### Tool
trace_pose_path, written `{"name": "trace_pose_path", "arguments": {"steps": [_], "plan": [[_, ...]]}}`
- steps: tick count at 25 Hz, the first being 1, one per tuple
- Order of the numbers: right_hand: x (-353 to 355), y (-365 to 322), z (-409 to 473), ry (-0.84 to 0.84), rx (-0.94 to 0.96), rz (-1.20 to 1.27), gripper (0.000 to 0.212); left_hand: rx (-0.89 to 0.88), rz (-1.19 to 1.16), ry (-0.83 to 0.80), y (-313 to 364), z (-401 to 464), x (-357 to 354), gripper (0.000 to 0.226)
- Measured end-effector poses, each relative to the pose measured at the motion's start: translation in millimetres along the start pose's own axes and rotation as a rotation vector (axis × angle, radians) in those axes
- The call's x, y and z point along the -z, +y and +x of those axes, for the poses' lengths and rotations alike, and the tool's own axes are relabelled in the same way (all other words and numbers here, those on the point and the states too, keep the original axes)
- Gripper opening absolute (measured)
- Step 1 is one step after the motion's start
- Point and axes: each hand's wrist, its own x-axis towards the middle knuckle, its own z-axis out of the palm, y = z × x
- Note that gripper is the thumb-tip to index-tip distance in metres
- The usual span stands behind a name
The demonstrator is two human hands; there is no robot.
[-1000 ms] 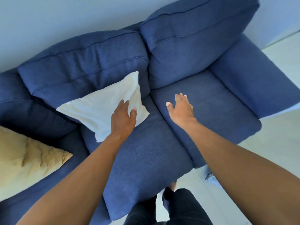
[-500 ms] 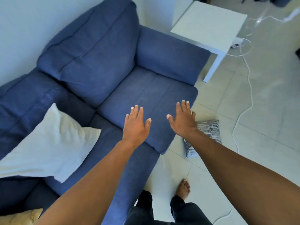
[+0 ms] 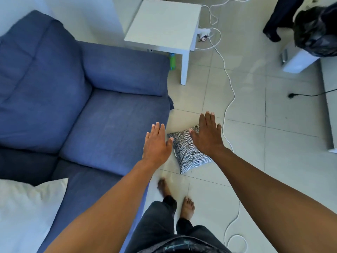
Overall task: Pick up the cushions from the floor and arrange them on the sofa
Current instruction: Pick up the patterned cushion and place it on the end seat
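A small black-and-white patterned cushion [image 3: 188, 152] lies on the tiled floor just off the front right corner of the blue sofa [image 3: 102, 125]. My right hand [image 3: 207, 134] hovers above the cushion's far end, flat, fingers spread, holding nothing. My left hand [image 3: 156, 143] is stretched out over the sofa seat's edge, to the left of the cushion, also empty with fingers apart. A white cushion [image 3: 23, 212] rests on the sofa seat at the lower left.
A white side table [image 3: 164, 24] stands past the sofa's arm, a green bottle [image 3: 172, 61] under it. A white cable [image 3: 228, 84] runs across the floor to the right of the cushion. My bare feet [image 3: 187, 207] stand beside the sofa. A black bag [image 3: 317, 30] sits far right.
My left hand has let go of the white cushion on the sofa. The view has swung right, and both open hands now reach over the patterned cushion on the floor.
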Motion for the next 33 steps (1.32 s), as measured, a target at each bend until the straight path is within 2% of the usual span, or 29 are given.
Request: {"name": "trace_pose_path", "arguments": {"steps": [7, 15, 21, 25, 33], "plan": [[2, 46, 42, -0.023, -0.114, 0.047, 0.081, -0.091, 0.020, -0.106, 27, 80, -24, 0.063], [-33, 87, 127, -0.083, -0.207, 0.140, 0.080, -0.012, 0.011, -0.251, 26, 161, -73, 0.064], [-135, 154, 220, -0.191, -0.179, 0.116, 0.081, 0.178, 0.002, -0.339, -5, 230, -184, 0.057], [-201, 198, 272, -0.214, -0.155, 0.061, 0.082, 0.222, 0.005, -0.343, -32, 272, -260, 0.060], [-362, 278, 365, -0.288, -0.170, 0.082, 0.083, 0.412, -0.030, -0.405, -126, 339, -433, 0.064]]}}
